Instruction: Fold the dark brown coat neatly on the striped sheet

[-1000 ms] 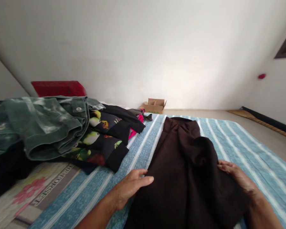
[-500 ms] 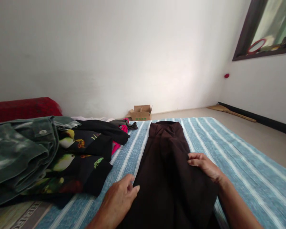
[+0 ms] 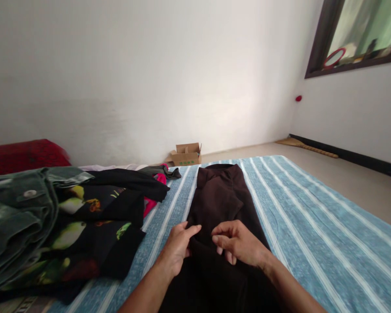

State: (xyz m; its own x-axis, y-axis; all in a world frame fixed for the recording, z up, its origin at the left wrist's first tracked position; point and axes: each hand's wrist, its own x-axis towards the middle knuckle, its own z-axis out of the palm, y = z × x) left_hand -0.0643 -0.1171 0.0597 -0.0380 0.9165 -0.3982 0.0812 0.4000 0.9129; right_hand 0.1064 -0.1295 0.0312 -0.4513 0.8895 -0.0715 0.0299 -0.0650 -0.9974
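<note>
Dark brown garment (image 3: 220, 195) beside black printed cloth (image 3: 101, 217), on striped bedspread (image 3: 326, 221)

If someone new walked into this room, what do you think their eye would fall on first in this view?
A dark brown garment lies lengthwise on a blue-and-white striped bedspread, with the left hand and right hand at its middle. To its left, a green tie-dyed denim jacket lies over a black fruit-print garment.

A dark brown garment (image 3: 219, 195), perhaps a high-collared top, lies flat and lengthwise, its collar toward twelve o'clock, a folded flap across its middle, its lower end toward six.
</note>
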